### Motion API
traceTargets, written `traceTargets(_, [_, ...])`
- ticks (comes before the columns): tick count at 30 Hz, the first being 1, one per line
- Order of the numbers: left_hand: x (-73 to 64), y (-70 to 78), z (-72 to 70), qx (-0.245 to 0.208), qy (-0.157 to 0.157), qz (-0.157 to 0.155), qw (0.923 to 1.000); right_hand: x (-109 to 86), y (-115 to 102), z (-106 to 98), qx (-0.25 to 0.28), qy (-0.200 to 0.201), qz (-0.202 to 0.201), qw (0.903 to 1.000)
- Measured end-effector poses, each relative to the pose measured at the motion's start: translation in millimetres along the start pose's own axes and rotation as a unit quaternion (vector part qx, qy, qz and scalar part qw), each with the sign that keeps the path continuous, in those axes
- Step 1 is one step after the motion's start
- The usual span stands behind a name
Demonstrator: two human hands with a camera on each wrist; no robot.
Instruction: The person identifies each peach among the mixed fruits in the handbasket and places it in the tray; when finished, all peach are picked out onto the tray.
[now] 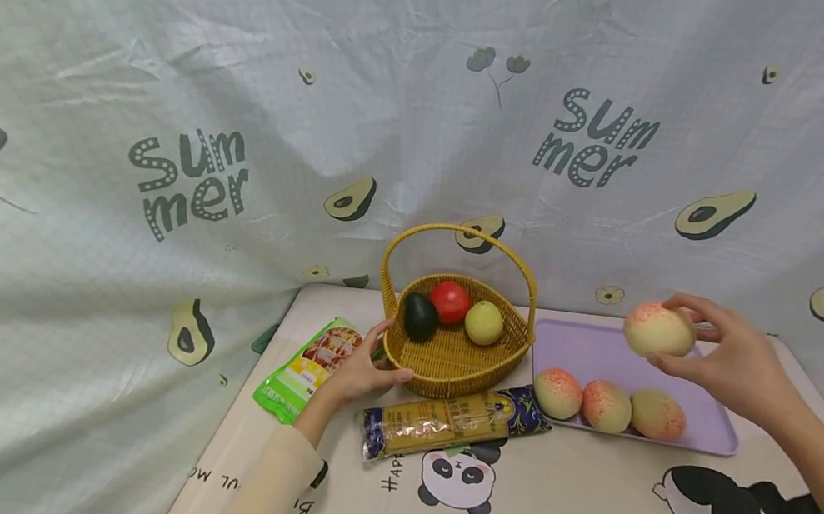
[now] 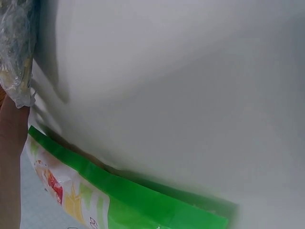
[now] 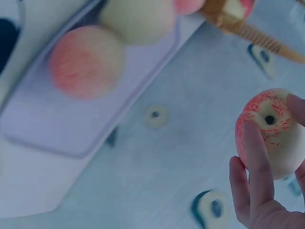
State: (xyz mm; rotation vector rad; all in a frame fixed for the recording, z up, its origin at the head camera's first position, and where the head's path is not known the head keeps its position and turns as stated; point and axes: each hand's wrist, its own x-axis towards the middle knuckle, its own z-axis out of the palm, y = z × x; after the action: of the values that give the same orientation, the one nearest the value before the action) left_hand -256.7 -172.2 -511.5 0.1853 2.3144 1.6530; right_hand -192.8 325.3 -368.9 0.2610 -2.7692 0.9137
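Observation:
My right hand holds a peach in the air over the right part of a lilac tray, thumb and fingers around it. In the right wrist view, the fingers press on the dimpled side of that peach. Three more peaches lie in a row along the tray's front edge. At the left side of a yellow woven basket, my left hand rests its spread fingers and thumb against the outside. Inside the basket are an avocado, a red round fruit and a yellow-green round fruit.
A pack of noodles lies in front of the basket, reaching to the tray's left corner. Left of the basket is a green snack bag, partly behind my left hand. The basket's tall handle arches over it. A printed curtain hangs behind the table.

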Motion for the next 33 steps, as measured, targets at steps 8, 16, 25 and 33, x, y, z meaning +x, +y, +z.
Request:
traceTargets(8, [-0.1, -0.6, 0.7, -0.003, -0.003, 0.0, 1.0, -24.4, 72, -7, -0.04, 0.002, 0.065, 0.9971])
traceTargets(16, [0.6, -1.6, 2.2, 0.004, 0.002, 0.002, 1.0, -43.8, 119, 4, -0.088, -0.029, 0.108, 0.9897])
traceTargets(25, [0.6, -2.5, 1.6, -0.004, -0.004, 0.003, 1.0, -51.6, 141, 21, -0.102, -0.094, 0.125, 0.9825])
traceTargets(33, [0.9, -2.7, 0.2, 0.0, 0.0, 0.002, 1.0, -52.2, 141, 31, -0.098, -0.105, 0.138, 0.9799])
